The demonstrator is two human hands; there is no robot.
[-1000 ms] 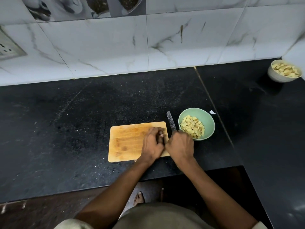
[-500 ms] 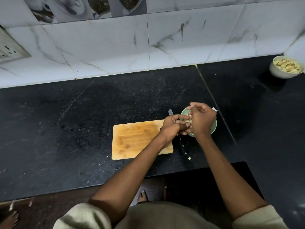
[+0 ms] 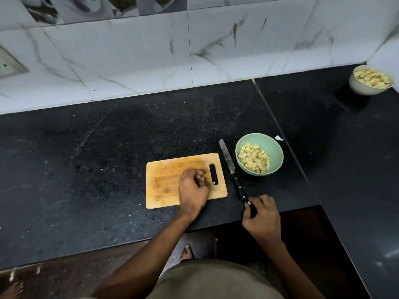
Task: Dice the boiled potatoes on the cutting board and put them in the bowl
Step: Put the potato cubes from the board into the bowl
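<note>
Nearest the counter's edge, the right hand curls its fingers round the black handle of the knife, which lies flat on the dark stone with its blade pointing away toward the wall, in the gap between board and bowl. I'd guess it is gripped low on the handle either to lift it for another cut or to park it out of the way; I can't say which. Just beyond, the left hand rests on the wooden cutting board, fingers bunched loosely near the slot handle. Whether they pinch a last scrap of potato I cannot tell; nothing is plainly held. The board itself looks bare of potato, apart from a pale speck in the slot. Farther on, to the right of the blade, sits the green bowl, close enough for easy scooping, with the diced potatoes heaped inside. By that, the dicing seems nearly or wholly finished. Far off in the right corner by the tiled wall stands a white bowl with yellowish pieces, well apart from the work.
</note>
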